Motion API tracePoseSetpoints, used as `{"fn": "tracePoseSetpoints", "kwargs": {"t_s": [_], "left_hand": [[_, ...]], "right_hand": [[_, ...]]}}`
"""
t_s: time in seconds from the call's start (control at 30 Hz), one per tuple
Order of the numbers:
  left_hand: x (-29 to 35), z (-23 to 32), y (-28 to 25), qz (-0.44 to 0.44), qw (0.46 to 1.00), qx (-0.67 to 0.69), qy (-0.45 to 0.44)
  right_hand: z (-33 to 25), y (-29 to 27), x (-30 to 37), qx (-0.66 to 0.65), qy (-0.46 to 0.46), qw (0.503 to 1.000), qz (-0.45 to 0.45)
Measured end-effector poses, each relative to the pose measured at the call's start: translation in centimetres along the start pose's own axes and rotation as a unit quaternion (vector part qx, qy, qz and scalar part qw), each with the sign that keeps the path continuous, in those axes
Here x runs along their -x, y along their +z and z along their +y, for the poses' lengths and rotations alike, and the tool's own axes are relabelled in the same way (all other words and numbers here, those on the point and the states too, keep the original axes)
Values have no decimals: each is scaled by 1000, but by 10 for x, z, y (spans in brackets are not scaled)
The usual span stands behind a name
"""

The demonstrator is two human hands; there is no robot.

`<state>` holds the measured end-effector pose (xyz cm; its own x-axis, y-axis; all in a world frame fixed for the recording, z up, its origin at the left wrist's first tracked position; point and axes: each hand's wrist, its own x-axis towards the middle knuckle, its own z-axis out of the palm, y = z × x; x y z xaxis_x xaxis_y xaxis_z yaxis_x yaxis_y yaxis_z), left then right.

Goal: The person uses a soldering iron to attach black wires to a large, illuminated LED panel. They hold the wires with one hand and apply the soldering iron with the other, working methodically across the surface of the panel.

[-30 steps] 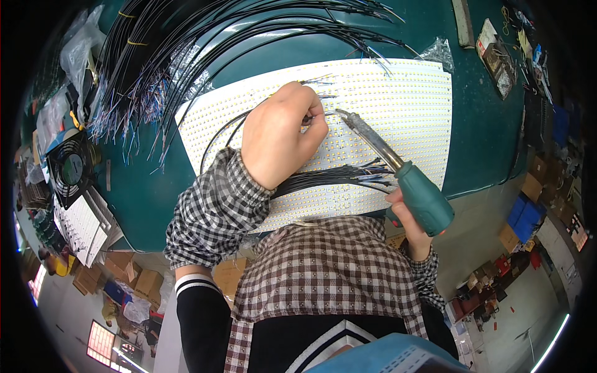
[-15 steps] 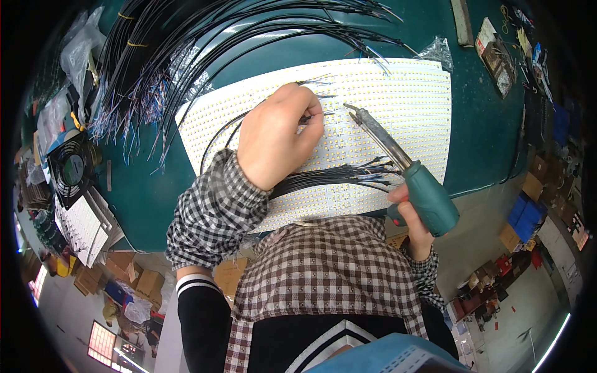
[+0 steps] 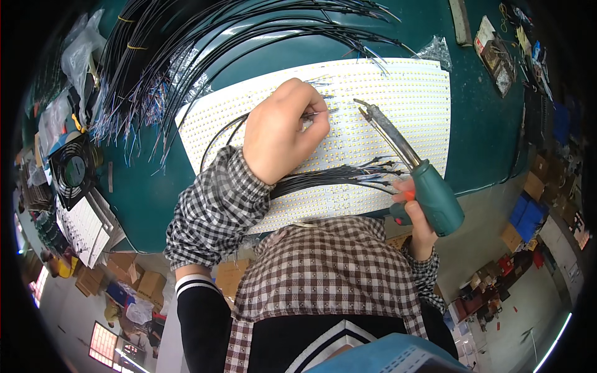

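A white LED board [image 3: 404, 133], dotted with rows of small yellow chips, lies before me. Over its left half, my left hand [image 3: 280, 133] pinches the end of a thin black cable [image 3: 323, 112]; its fingertips are partly hidden by the hand itself. My right hand [image 3: 424, 233] is wrapped round the green handle of a soldering gun [image 3: 438, 199]. The gun's tip points up and left, above the board and apart from the pinched cable. Between me and the left hand, a bunch of black cables [image 3: 329, 180] with bare coloured ends rests across the board.
Long black cables [image 3: 140, 50] in tied bundles cover the back left of the green table [image 3: 485, 143]. A fan [image 3: 71, 171] and a stack of papers [image 3: 87, 227] stand at the left edge. Clear plastic film [image 3: 437, 53] and a small worn box [image 3: 494, 59] lie at the back right.
The soldering gun's tip has shifted slightly right, away from the left fingers. My left hand has moved a little to the right, still pinching the cable.
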<state>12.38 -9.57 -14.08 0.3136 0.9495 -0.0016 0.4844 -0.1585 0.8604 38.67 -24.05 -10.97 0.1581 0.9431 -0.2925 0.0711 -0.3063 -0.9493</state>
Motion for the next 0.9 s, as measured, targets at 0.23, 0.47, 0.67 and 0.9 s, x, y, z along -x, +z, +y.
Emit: {"fn": "tracePoseSetpoints", "kwargs": {"t_s": [0.23,0.47,0.67,0.9], "left_hand": [[-1,-3,6,28,1000,-2,-12],[0,-4,7,27,999,-20,6],[0,-2,7,29,999,-38,18],[0,-5,9,36,999,-27,26]], "right_hand": [[-1,0,4,37,15,999,-6],[4,-2,3,6,-5,1000,-7],[-1,2,2,-11,3,1000,-4],[0,0,3,-3,0,1000,-8]]}}
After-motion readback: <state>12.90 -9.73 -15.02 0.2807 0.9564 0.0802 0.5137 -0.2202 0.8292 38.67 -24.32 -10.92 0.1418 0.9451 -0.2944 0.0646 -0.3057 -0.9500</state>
